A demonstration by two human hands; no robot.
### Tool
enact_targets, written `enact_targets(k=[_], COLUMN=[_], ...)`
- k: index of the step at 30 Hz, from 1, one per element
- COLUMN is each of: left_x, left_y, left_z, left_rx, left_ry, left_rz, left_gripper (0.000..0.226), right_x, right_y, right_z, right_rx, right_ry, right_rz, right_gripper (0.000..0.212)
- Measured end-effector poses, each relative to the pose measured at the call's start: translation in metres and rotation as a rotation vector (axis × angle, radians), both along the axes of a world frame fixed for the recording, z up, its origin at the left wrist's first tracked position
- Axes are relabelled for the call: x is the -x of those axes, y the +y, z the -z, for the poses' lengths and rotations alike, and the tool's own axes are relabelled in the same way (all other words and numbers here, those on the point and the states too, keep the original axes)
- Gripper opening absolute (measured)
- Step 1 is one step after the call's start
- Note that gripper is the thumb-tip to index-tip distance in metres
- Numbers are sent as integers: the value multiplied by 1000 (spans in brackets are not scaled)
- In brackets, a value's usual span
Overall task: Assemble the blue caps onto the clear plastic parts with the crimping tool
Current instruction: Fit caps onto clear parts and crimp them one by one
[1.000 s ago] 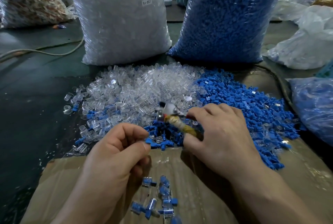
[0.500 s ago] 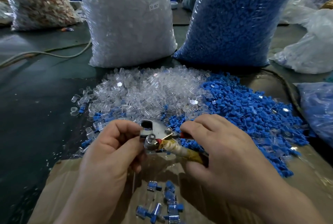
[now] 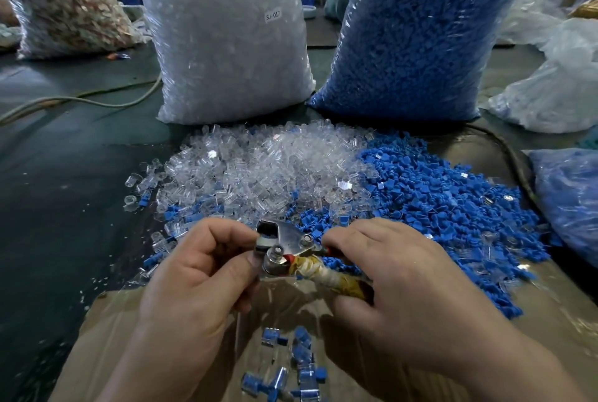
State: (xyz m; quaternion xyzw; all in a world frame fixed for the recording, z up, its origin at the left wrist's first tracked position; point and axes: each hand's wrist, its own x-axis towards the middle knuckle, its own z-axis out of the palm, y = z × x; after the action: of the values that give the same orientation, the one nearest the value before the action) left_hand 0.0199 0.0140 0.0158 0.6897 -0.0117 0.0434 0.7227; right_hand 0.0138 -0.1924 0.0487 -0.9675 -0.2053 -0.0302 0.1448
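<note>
My right hand [image 3: 398, 291] grips the tape-wrapped handles of the metal crimping tool [image 3: 291, 249], whose jaws point left. My left hand [image 3: 194, 275] has its fingers curled at the jaws and pinches a small part there; the part itself is hidden by my fingertips. A heap of clear plastic parts [image 3: 259, 168] lies just beyond the hands, with a heap of blue caps [image 3: 437, 197] to its right. Several assembled pieces [image 3: 291, 366] lie on the plastic-covered cardboard [image 3: 106, 337] below my hands.
Two tall bags stand behind the heaps: one of clear parts [image 3: 223, 35], one of blue caps [image 3: 417, 32]. A bag of mixed scrap [image 3: 61, 3] sits far left, a cable [image 3: 81, 99] crosses the dark table, and more bags [image 3: 569, 197] crowd the right.
The tool has swung from over the heap to between my hands. My left hand rose to meet its jaws, and both hands now stay close together.
</note>
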Motion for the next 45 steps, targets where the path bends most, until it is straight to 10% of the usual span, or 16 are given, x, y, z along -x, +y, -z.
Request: enact_targets(k=[45], left_x=[5], left_y=[2], left_z=[-2], left_rx=[7], left_ry=[-23], left_rz=[-26], left_gripper=[18], right_x=[2], right_y=[1], right_z=[-2], right_rx=[-43], right_ry=[38], right_rz=[24], right_gripper=[51])
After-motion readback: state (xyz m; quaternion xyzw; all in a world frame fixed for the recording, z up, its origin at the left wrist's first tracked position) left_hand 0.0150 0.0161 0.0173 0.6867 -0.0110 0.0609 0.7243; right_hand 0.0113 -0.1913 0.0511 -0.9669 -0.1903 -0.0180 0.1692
